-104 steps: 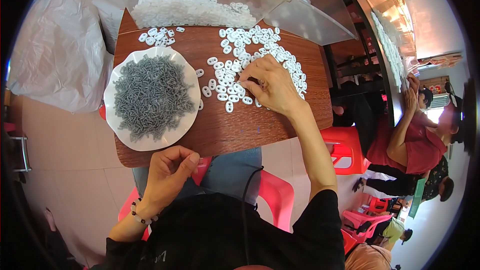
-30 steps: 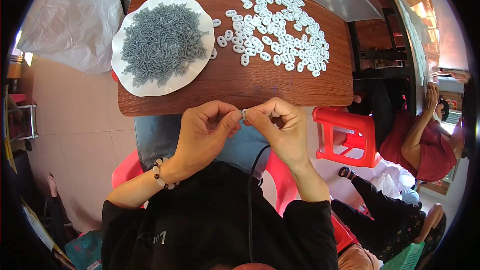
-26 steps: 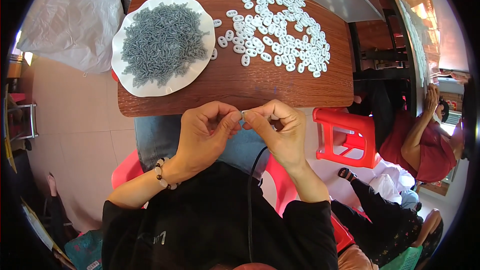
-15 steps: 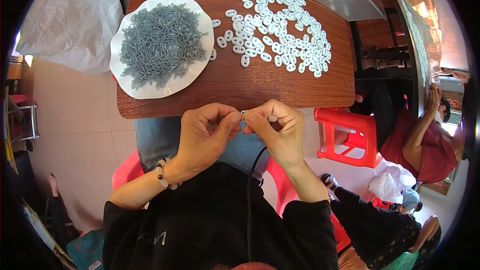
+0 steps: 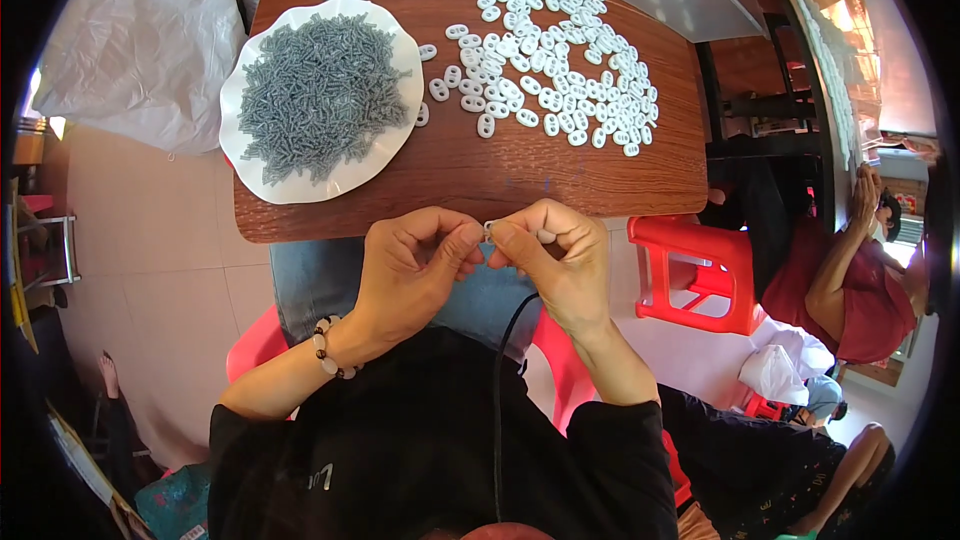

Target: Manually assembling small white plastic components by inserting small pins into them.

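Holds a small pale piece (image 5: 489,227), mostly covered, in right hand (image 5: 563,268) fingertips, by left hand (image 5: 412,270); also holds a rounded white piece (image 5: 545,236), partly hidden, among curled fingers.

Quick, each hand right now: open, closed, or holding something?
Left hand: closed in a pinch; can't tell what it holds.
Right hand: closed, holding a small white piece.

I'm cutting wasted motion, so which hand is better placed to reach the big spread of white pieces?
Probably the right hand: it sits nearer the big spread of white pieces, while the left hand is closer to the grey pieces.
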Demonstrator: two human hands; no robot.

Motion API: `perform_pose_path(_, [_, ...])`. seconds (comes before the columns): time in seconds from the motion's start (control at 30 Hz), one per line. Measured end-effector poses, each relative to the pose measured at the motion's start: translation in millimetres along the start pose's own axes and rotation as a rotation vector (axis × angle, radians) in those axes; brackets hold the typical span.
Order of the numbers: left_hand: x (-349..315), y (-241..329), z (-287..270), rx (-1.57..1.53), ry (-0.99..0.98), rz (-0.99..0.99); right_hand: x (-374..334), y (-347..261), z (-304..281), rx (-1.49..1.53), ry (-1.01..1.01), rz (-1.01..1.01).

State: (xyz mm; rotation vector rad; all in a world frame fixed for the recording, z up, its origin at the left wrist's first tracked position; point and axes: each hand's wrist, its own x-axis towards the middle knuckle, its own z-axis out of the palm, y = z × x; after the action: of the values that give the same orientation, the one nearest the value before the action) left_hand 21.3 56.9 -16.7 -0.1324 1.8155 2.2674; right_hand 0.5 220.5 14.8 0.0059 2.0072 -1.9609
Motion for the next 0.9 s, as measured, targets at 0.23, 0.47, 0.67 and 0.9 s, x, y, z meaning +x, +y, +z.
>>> perform_pose_path(0.23, [11,2,-1,-0.282,-0.033,-0.145,4,5,-8,0.083,0.061,0.039])
perform_pose_path(0.47, [18,17,6,0.143,0.059,0.113,6,4,-23,0.109,0.133,0.018])
perform_pose_path(0.67, [62,29,16,0.927,0.128,0.443,5,7,-39,0.159,0.228,0.023])
perform_pose_path(0.9, [81,8,14,1.186,0.207,0.530,3,9,-42,0.205,0.212,0.030])
